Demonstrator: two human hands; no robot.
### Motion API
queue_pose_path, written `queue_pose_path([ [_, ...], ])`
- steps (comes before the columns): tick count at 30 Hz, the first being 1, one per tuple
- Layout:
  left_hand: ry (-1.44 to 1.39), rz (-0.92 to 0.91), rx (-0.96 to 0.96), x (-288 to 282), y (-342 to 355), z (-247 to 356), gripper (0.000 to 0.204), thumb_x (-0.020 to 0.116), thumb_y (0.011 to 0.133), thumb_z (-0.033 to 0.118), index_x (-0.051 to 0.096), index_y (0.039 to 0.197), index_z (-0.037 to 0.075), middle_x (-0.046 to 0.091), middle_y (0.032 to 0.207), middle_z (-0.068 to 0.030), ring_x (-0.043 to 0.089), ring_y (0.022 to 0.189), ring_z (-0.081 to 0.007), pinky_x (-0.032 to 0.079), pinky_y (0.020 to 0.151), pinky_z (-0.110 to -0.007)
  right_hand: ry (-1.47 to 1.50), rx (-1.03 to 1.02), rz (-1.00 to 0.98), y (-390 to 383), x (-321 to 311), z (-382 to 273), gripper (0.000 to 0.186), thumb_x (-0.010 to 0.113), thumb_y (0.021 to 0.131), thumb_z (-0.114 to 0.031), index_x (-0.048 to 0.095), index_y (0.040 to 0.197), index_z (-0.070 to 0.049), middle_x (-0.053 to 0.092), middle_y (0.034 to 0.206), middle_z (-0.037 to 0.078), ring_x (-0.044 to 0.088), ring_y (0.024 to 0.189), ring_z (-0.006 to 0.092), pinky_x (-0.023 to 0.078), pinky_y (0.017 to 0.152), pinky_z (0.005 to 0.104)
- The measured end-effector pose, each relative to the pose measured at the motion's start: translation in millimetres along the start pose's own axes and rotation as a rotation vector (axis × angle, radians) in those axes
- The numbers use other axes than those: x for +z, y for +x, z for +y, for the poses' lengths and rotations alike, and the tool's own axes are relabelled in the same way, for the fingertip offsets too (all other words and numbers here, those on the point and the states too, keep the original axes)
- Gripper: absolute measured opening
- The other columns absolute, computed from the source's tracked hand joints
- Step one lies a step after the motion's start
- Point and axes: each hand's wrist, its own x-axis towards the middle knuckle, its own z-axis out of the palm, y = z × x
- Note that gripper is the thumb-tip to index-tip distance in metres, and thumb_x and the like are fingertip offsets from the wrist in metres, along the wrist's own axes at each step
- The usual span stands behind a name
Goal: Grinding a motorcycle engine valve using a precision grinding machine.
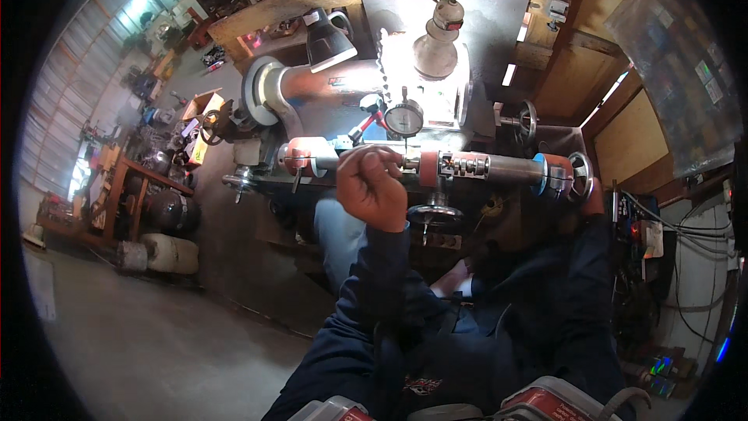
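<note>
One head view for me: left hand (372,187) curled together by the steel shaft (514,169), right hand (596,196) at the shaft-end handwheel (580,176), its grip I can't tell. That handwheel looks rigid, likely slick; I'd grasp its rim.

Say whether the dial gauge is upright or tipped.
Upright: the dial gauge shows its round face, with its thin stem pointing down toward the metal shaft.
</note>
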Motion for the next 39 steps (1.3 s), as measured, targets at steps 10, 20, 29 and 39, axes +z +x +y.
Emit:
queue_pose_path([
  [10,0.057,0.2,-0.096,-25,14,-21,0.023,0.052,0.104,0.022,0.058,0.109,0.001,0.06,0.078,-0.0056,0.054,0.058,-0.0106,0.045,0.052,-0.024,0.329,0.17,0.042,-41,2,-10,0.026,0.059,0.098,-0.02,0.063,0.111,0.003,0.068,0.1,0.01,0.063,0.096,0.0184,0.048,0.084,0.0335],
  [20,0.045,0.203,-0.25,-10,12,-12,0.019,0.05,0.104,0.017,0.058,0.107,0.0,0.059,0.075,-0.0048,0.051,0.054,-0.008,0.042,0.051,-0.021,0.023,0.107,0.176,-41,-39,-73,0.016,0.06,0.096,-0.008,0.062,0.107,0.003,0.066,0.096,0.009,0.059,0.091,0.0159,0.046,0.086,0.0294],
  [29,-0.153,0.172,-0.302,-1,7,-17,0.016,0.052,0.103,0.017,0.056,0.097,0.003,0.05,0.067,-0.0001,0.041,0.055,-0.0056,0.035,0.048,-0.021,-0.229,-0.177,0.34,-2,-8,-135,0.033,0.056,0.098,-0.023,0.065,0.125,-0.008,0.07,0.107,0.016,0.065,0.097,0.0291,0.047,0.093,0.0379],
  [39,-0.079,0.163,-0.267,6,-2,-23,0.018,0.055,0.102,0.019,0.054,0.093,0.003,0.05,0.067,0.0007,0.042,0.057,-0.0045,0.033,0.049,-0.02,-0.476,-0.119,0.333,0,0,-139,0.03,0.055,0.096,-0.026,0.07,0.117,-0.01,0.07,0.11,0.014,0.061,0.098,0.0382,0.045,0.096,0.0457],
])
